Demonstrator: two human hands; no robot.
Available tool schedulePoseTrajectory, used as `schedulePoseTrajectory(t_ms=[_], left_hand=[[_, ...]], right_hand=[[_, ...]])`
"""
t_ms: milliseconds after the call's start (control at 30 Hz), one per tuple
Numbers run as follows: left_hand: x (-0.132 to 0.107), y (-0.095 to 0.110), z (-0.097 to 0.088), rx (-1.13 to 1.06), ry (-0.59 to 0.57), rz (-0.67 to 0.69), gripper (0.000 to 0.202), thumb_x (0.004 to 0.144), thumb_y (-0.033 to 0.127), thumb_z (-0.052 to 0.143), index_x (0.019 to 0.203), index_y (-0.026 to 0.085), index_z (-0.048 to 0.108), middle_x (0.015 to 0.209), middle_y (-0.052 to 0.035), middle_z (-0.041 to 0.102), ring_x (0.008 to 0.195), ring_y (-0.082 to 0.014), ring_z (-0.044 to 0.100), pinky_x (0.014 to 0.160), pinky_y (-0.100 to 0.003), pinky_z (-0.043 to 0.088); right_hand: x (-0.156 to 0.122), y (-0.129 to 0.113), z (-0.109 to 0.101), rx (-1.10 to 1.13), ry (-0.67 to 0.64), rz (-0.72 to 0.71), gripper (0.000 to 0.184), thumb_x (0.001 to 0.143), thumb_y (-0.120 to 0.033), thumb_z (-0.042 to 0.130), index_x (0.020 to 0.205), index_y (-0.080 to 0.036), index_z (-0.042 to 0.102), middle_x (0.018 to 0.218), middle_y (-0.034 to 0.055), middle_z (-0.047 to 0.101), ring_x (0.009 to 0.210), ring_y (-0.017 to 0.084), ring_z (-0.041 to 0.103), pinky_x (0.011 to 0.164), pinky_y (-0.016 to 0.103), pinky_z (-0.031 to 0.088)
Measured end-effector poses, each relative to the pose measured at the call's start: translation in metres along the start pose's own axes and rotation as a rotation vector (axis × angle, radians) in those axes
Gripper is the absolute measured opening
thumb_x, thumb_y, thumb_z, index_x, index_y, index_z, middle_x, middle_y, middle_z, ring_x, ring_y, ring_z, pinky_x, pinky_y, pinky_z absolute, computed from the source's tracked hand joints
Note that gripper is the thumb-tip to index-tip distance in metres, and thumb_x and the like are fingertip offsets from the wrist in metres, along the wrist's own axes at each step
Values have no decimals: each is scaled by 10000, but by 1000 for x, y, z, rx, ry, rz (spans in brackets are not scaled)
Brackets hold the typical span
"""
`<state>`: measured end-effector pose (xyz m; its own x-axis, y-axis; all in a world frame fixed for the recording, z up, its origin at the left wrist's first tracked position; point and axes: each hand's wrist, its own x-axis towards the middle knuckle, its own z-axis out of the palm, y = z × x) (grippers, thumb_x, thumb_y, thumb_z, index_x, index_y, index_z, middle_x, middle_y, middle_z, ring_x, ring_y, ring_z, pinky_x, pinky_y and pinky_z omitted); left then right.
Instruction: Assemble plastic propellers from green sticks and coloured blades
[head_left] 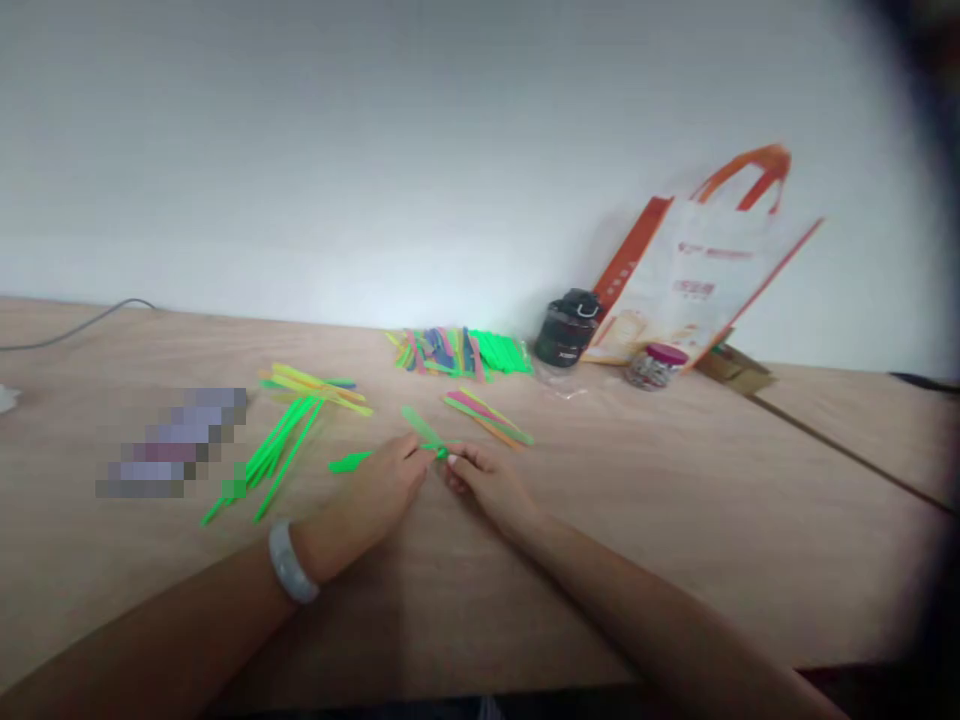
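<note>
Over the middle of the table, my left hand and my right hand meet with closed fingertips on a bright green plastic toy propeller. One pale green blade slants up and away from the fingers. A small green knob shows between the hands, by my right thumb. Just left of my left hand is a green strip; its right end is hidden behind the hand. Farther left lie several thin green sticks. Behind them is a loose pile of yellow, orange and blue blades.
Pink, green and orange blades lie beyond my right hand. Bagged colourful blades and green pieces lie near the wall. Rightward stand a black bottle, a purple-lidded jar and a shopping bag. A blurred-out flat object is left.
</note>
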<state>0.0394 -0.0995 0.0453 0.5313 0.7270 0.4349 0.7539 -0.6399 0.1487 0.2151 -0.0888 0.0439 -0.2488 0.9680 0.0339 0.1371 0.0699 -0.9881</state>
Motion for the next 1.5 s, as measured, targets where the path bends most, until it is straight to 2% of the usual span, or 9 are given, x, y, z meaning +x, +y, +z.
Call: schedulePoseTrajectory(t_ms=[400, 633, 800, 1067, 1233, 1300, 1400, 1467, 1500], left_hand=[[-1, 0, -2, -30, 2, -29, 230, 887, 85, 406, 1003, 166, 587, 911, -52, 567, 840, -171, 552, 787, -323, 495], [-2, -3, -1, -65, 43, -11, 250, 876, 63, 412, 1012, 172, 592, 927, -54, 574, 868, -170, 553, 811, -320, 494], [-2, -3, 1, -74, 46, -10, 264, 867, 53, 410, 1017, 175, 589, 920, -49, 574, 853, -168, 554, 785, -319, 502], [-1, -2, -2, -116, 72, -15, 226, 897, 94, 399, 984, 177, 590, 894, -41, 574, 829, -157, 556, 772, -303, 502], [-3, -4, 3, -22, 60, -1, 218, 903, 120, 390, 997, 183, 577, 926, -49, 573, 860, -172, 559, 790, -335, 500], [-3, -3, -2, 19, 55, 6, 235, 900, 113, 389, 1042, 190, 560, 943, -48, 573, 870, -173, 558, 787, -331, 497], [-2, -5, -22, 94, 82, 12, 245, 903, 114, 384, 1056, 192, 558, 931, -45, 576, 877, -182, 553, 790, -324, 483], [0, -14, -40, 168, 141, -37, 239, 915, 153, 385, 1077, 188, 558, 936, -51, 579, 904, -199, 548, 827, -344, 463], [0, -22, -49, 198, 221, -91, 235, 921, 181, 383, 1072, 178, 564, 923, -57, 580, 894, -206, 552, 817, -346, 462]], right_hand=[[-4, 5, 2, -191, -18, -130, 254, 826, -291, 478, 979, -213, 666, 613, -25, 507, 553, 119, 449, 528, 236, 379], [-6, 1, 0, -319, -14, -220, 294, 838, -268, 462, 1044, -245, 669, 757, 14, 626, 756, 176, 567, 677, 289, 465], [-8, -3, 1, -364, -18, -265, 301, 838, -236, 464, 1060, -247, 667, 893, 34, 661, 885, 195, 585, 784, 327, 475], [-10, -4, 1, -366, -7, -283, 310, 834, -209, 471, 1069, -242, 671, 822, 33, 641, 809, 180, 581, 727, 304, 481], [-8, -3, 2, -346, -7, -239, 319, 841, -240, 470, 1097, -263, 659, 720, 9, 613, 689, 164, 564, 639, 285, 482], [-7, -4, 2, -341, 20, -255, 323, 841, -274, 486, 1120, -256, 647, 794, 25, 630, 743, 173, 575, 664, 295, 489], [-7, -4, 0, -302, 72, -269, 394, 850, -344, 493, 1222, -245, 578, 920, 53, 643, 823, 187, 587, 706, 314, 497], [-7, -4, -3, -269, 78, -252, 423, 863, -376, 478, 1257, -238, 546, 925, 64, 648, 802, 186, 595, 688, 316, 500], [-7, -3, -4, -263, 76, -247, 414, 866, -384, 474, 1243, -235, 556, 915, 66, 650, 796, 186, 598, 680, 315, 500]])
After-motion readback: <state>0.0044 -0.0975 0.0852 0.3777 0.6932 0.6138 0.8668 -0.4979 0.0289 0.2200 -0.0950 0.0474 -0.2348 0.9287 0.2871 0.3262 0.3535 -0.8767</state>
